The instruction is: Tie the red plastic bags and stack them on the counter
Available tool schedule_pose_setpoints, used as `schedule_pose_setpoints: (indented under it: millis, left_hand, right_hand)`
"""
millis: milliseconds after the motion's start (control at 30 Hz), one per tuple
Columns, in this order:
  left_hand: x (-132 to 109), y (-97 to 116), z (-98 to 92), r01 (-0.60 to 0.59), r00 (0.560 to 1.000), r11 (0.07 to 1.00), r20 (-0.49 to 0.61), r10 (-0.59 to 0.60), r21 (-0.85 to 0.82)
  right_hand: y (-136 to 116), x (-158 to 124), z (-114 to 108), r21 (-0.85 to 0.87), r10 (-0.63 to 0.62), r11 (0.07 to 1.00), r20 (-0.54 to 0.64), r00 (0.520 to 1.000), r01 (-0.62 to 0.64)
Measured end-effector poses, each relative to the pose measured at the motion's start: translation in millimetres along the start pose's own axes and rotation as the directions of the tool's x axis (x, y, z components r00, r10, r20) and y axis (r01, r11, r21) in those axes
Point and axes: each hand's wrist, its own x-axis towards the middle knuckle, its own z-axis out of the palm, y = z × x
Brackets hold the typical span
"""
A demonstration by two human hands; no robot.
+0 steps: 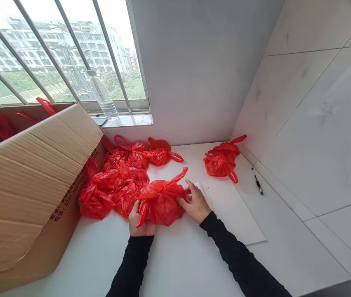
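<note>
A knotted red plastic bag (162, 201) lies on the white counter between both hands. My left hand (138, 222) cups its near left side, fingers curled against the plastic. My right hand (195, 203) presses its right side, fingers bent on the bag near the knot. Several more tied red bags (120, 173) are piled just behind and left of it. Another red bag (222, 160) sits apart toward the back right corner.
A big open cardboard box (29, 181) with red bags inside stands at left. A white sheet (234, 210) lies right of my right hand, a black pen (258, 185) near the tiled wall. A water bottle (102, 95) stands on the window sill.
</note>
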Motion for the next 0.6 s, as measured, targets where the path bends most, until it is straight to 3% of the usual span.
schedule_pose_setpoints:
  millis: [100, 200, 300, 400, 467, 600]
  left_hand:
    - [-2.5, 4.8, 2.4, 0.045, 0.998, 0.993, 0.044, -0.040, -0.106]
    - [-4.9, 6.2, 5.5, -0.002, 0.994, 0.982, 0.110, 0.023, -0.187]
    - [-8.4, 6.0, 9.0, -0.074, 0.990, 0.994, 0.111, 0.083, -0.080]
    - [-10.5, 6.7, 10.0, -0.076, 0.993, 0.996, 0.096, 0.071, 0.052]
    - [-9.5, 8.1, 8.8, -0.035, 0.997, 0.997, 0.073, 0.030, 0.073]
    - [-6.1, 13.7, 8.8, 0.075, 0.997, 0.993, 0.014, -0.077, 0.095]
  right_hand:
    - [-3.7, -1.2, -4.1, 0.253, 0.109, 0.957, 0.146, 0.983, -0.144]
    - [-7.3, -1.0, -5.6, 0.441, 0.171, 0.843, 0.322, 0.931, -0.308]
    - [-10.7, -1.7, -0.9, 0.549, 0.182, 0.748, 0.370, 0.911, -0.372]
    - [-15.1, -3.5, 5.3, 0.614, 0.119, 0.679, 0.450, 0.885, -0.403]
    - [-17.6, -3.7, 6.7, 0.658, 0.093, 0.653, 0.422, 0.902, -0.375]
    - [-17.8, 0.0, -1.2, 0.712, 0.088, 0.668, 0.213, 0.973, -0.216]
